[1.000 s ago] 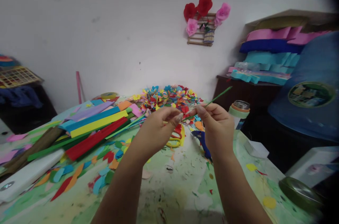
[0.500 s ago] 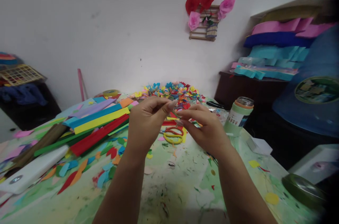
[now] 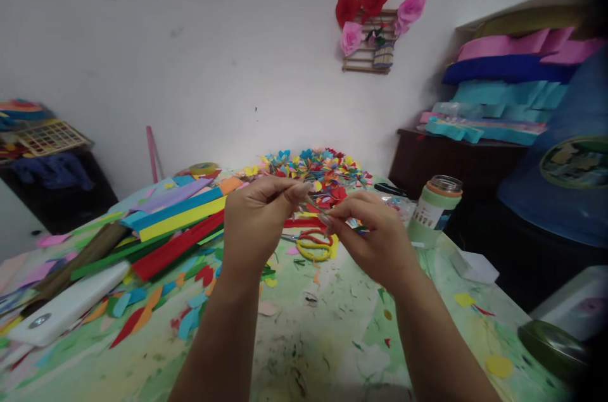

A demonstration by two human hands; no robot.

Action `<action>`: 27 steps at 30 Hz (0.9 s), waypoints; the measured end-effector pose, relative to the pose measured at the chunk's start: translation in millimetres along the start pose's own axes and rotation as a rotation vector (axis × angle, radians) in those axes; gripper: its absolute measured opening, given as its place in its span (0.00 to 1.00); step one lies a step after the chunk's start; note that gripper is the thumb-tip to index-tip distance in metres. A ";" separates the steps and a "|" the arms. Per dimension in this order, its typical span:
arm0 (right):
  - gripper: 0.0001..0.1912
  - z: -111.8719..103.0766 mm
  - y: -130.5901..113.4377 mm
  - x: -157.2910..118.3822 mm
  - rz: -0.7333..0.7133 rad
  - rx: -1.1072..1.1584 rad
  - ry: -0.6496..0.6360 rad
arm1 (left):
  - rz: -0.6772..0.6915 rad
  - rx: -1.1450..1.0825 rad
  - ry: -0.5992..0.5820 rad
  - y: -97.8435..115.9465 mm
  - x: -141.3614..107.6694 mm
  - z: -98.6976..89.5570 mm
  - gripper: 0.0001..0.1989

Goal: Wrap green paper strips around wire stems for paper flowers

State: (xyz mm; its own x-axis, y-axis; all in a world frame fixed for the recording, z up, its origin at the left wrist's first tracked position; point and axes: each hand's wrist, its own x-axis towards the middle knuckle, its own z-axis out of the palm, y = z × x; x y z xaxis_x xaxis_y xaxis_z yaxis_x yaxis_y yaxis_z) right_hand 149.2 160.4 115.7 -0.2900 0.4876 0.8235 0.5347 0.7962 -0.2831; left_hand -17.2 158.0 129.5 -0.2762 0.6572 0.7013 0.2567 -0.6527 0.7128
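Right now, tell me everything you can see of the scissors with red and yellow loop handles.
The scissors lie on the pale, green-blotched tabletop, touched by neither left hand nor right hand. The red loop sits beyond the yellow one; both look like plastic. Grey, metallic-looking blades point left, their tips unclear. Yellow paper shows at the handles' right.
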 end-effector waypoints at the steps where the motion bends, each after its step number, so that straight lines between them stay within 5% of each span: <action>1: 0.05 -0.4 0.2 -0.1 -0.003 -0.004 0.000 | -0.003 -0.014 0.016 -0.6 0.8 -1.2 0.05; 14: 0.07 5.0 0.4 1.3 0.052 0.058 -0.007 | 0.025 -0.061 0.126 2.0 -2.5 1.8 0.06; 16: 0.13 7.5 -1.2 0.2 0.026 0.031 0.057 | 0.032 -0.051 0.114 3.3 -3.3 2.1 0.06; 22: 0.04 13.8 -3.9 -2.9 -0.134 -0.080 0.218 | 0.066 -0.059 0.051 7.4 -7.5 3.7 0.04; 27: 0.04 12.5 -4.2 -3.5 -0.177 -0.133 0.190 | 0.106 -0.041 0.058 8.6 -8.5 3.7 0.03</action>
State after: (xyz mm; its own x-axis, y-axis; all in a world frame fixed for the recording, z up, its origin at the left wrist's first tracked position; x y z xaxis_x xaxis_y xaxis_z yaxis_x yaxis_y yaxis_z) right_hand 138.1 159.8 107.9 -0.2406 0.2590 0.9354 0.5919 0.8030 -0.0701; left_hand -9.2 148.3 129.7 -0.3027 0.5620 0.7698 0.2493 -0.7328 0.6331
